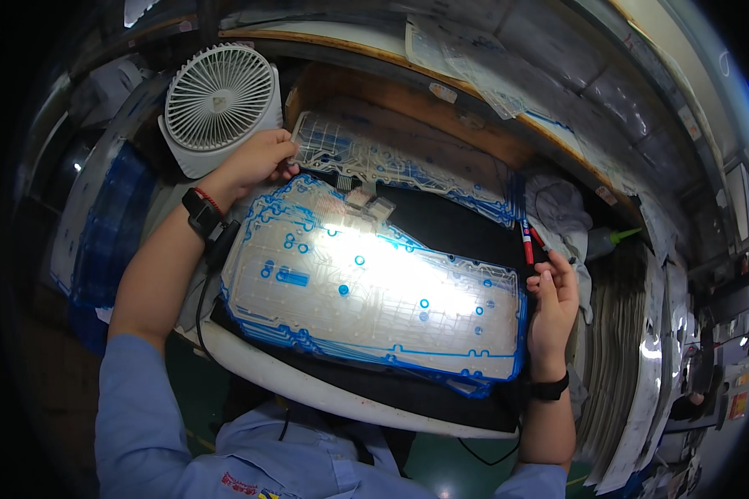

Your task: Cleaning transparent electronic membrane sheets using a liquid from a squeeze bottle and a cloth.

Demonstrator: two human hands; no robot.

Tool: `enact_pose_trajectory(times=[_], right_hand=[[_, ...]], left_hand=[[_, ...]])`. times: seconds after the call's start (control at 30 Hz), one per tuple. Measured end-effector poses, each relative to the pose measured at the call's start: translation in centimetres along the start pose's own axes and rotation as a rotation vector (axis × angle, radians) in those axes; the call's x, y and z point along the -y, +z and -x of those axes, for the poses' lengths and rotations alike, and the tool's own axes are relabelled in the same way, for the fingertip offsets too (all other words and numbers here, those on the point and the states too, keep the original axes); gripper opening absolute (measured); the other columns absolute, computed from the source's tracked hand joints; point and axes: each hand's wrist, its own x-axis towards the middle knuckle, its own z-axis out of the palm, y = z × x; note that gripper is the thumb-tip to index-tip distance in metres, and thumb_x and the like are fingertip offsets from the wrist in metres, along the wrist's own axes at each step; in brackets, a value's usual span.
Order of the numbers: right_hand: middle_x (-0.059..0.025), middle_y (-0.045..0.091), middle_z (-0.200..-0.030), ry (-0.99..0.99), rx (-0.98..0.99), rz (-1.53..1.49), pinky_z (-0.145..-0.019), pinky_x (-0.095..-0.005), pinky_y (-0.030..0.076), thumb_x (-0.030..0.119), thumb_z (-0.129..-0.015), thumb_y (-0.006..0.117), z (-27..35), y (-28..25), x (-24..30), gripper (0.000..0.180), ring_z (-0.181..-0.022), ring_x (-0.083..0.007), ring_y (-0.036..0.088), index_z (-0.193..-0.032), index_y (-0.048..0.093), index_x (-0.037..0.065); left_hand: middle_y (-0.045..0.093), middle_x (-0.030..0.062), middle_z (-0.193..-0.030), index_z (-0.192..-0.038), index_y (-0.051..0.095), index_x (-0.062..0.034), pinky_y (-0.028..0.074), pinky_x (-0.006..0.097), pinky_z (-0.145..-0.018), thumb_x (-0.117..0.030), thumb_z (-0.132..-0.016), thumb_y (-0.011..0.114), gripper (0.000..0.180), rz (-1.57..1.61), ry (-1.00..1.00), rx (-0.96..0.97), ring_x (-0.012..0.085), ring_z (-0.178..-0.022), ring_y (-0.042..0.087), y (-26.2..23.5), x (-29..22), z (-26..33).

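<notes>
My left hand (262, 160) pinches the left end of a clear printed circuit sheet (329, 143) on the far stack. A nearer stack of clear, blue-edged circuit sheets (308, 287) fills the middle of the black work surface, its lower sheets fanned unevenly. Glare washes out the centre of its top sheet. Beside this stack's right end, my right hand (553, 312) is half curled, fingers apart, with nothing visible in it. Just beyond its fingertips lie a red marker pen (528, 243) and a thin red-and-black pen (538, 239).
A white fan (222, 104) stands at the far left. Behind the far stack runs a wooden shelf (374, 91). Grey cloth (562, 204) and a bottle with a green nozzle (620, 237) sit at the right, above tall piles of sheets (612, 358). Blue-edged sheets (108, 224) stand at the left.
</notes>
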Motion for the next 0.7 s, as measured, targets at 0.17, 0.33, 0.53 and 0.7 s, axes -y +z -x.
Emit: enact_pose_trajectory(times=[0.17,0.33,0.53,0.7], right_hand=[[-0.0063,0.057,-0.103,-0.008,0.006,0.029,-0.081,-0.0233,0.045,0.008,-0.096,0.050,0.0,0.0,0.0,0.032,-0.087,-0.0102,0.055,-0.126,0.049,-0.003],[-0.0064,0.057,-0.103,-0.002,0.010,0.037,-0.083,-0.0227,0.044,0.008,-0.096,0.050,0.1,0.1,0.1,0.032,-0.089,-0.0101,0.055,-0.126,0.049,-0.002],[-0.0071,0.058,-0.107,-0.075,0.106,0.314,-0.090,-0.0257,0.042,0.009,-0.094,0.053,-0.1,0.1,-0.8,0.029,-0.101,-0.0146,0.053,-0.121,0.053,-0.002],[-0.0061,0.060,-0.100,-0.111,0.292,0.527,-0.088,-0.0259,0.042,0.010,-0.093,0.055,-0.2,-0.4,-1.2,0.018,-0.096,-0.0151,0.057,-0.107,0.058,-0.002]], left_hand=[[0.059,0.0006,-0.073,-0.105,0.054,-0.0057,0.040,0.018,-0.050,-0.025,-0.098,0.049,0.021,0.051,0.088,-0.035,0.0044,-0.055,0.050,0.0,0.5,-0.5],[0.063,0.0058,-0.087,-0.128,0.045,-0.0037,0.045,0.019,-0.057,-0.026,-0.100,0.045,0.035,0.255,0.181,-0.025,0.0072,-0.066,0.057,0.1,-0.5,-0.5],[0.062,0.0109,-0.110,-0.140,0.033,-0.0027,0.049,0.019,-0.072,-0.023,-0.101,0.044,0.046,0.411,0.208,-0.022,0.0098,-0.086,0.061,1.0,-1.1,0.4],[0.062,0.0125,-0.111,-0.131,0.043,-0.0005,0.050,0.021,-0.074,-0.022,-0.101,0.044,0.037,0.427,0.231,0.090,0.0122,-0.090,0.062,-0.4,-0.1,0.4]])
